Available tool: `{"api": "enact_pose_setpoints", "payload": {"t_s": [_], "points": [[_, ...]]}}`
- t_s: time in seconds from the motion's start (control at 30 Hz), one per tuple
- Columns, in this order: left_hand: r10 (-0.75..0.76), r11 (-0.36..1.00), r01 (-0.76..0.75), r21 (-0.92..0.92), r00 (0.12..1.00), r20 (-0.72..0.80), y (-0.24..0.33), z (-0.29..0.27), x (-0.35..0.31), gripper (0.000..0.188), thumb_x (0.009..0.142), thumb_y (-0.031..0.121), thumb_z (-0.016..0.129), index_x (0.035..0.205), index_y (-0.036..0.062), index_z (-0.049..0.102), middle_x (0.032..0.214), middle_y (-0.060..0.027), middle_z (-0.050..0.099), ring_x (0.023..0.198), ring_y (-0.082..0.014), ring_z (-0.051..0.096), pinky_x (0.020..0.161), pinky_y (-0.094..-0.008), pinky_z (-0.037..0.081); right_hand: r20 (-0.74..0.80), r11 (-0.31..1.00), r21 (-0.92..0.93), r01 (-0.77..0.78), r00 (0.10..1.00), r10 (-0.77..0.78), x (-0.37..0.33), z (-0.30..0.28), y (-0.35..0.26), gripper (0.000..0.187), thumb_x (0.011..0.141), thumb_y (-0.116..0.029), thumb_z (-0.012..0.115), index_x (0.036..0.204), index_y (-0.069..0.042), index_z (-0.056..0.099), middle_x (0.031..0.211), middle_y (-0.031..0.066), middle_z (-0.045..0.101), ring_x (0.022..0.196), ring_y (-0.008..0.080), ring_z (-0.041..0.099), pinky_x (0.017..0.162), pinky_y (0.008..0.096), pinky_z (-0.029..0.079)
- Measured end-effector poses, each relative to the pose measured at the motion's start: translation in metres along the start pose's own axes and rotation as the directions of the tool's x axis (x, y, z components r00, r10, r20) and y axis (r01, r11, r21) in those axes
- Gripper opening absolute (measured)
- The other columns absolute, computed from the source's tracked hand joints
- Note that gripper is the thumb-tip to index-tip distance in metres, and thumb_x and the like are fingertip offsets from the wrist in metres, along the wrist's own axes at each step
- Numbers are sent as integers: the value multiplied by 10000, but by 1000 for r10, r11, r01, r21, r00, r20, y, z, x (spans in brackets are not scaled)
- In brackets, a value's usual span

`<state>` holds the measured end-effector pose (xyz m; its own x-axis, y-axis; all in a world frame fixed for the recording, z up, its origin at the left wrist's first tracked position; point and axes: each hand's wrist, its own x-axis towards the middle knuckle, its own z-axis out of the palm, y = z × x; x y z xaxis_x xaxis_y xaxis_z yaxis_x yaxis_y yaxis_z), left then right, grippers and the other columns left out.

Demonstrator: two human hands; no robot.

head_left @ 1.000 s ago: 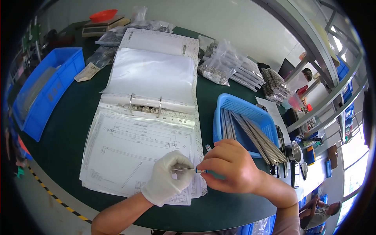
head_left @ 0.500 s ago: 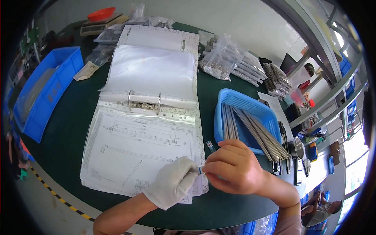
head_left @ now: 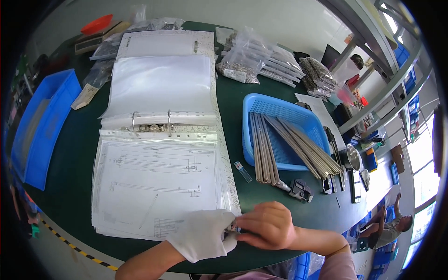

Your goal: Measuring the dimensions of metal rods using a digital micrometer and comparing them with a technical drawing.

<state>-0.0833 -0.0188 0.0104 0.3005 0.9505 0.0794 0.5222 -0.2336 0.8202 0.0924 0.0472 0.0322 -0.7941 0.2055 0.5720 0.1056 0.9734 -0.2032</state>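
Note:
My left hand (head_left: 200,235), in a white glove, is closed over the lower right corner of the drawing sheet (head_left: 135,186) in the open ring binder (head_left: 226,158). My bare right hand (head_left: 267,226) meets it fingertip to fingertip, its fingers bent and pinched. Between them shows a small metallic piece (head_left: 231,227) with a bit of blue, mostly covered by the fingers; its kind I cannot make out. Beyond the hands, a small clear tube (head_left: 243,171) with a red and white end lies by the binder. A micrometer-like measuring tool (head_left: 300,190) lies to its right.
Metal rods (head_left: 298,144) stick out over the near rim of a blue basket (head_left: 248,126). A long blue bin (head_left: 51,135) stands at left. Bags of small metal parts (head_left: 242,65) and a scale with a red tray (head_left: 96,24) are at the back. A person (head_left: 396,224) sits at far right.
My view has shifted, so the tabletop appears further left. Both hands have drawn nearer to me, still together around the small piece. The micrometer-like tool, hidden before, now shows.

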Motion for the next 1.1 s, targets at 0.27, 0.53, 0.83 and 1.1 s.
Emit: {"api": "enact_pose_setpoints", "payload": {"t_s": [0.27, 0.53, 0.83, 1.1], "points": [[-296, 904, 196, -379, 928, -227, -10, 2, 8, 361, 735, 278, 666, 542, 22, 499, 480, -59, 457, 452, -127, 468, 439, -264, 369, 86, 717, -462, -522, 778, 622, -16, 33, 48, 272, 749, -246, 620, 912, -30, 593, 614, 96, 568, 474, 269, 527, 460, 360, 428], [-319, 875, 111, -471, 864, -389, 4, 14, 9, 211, 735, 197, 703, 812, 15, 632, 632, 19, 535, 587, -49, 457, 511, -196, 387, 461, 105, 726, -680, 594, 659, -29, 18, 4, 244, 912, -203, 429, 979, -18, 574, 572, 8, 471, 503, 66, 433, 470, 214, 352], [-329, 745, 285, -603, 943, 40, 7, 28, 12, 234, 748, 163, 683, 921, 13, 629, 689, 12, 577, 570, -41, 457, 515, -218, 397, 206, 535, 433, -725, 658, 724, -43, 0, -12, 215, 834, -234, 543, 948, -57, 582, 639, 76, 576, 544, 214, 562, 486, 315, 422], [-110, 989, 105, -106, 993, -42, 35, 54, -2, 185, 808, 163, 569, 649, 69, 558, 600, -1, 528, 515, -139, 493, 487, -275, 399, -49, 676, 616, -405, 837, 546, -72, 5, -19, 151, 857, -178, 511, 910, -40, 541, 760, 80, 591, 658, 257, 573, 553, 334, 447]]}}
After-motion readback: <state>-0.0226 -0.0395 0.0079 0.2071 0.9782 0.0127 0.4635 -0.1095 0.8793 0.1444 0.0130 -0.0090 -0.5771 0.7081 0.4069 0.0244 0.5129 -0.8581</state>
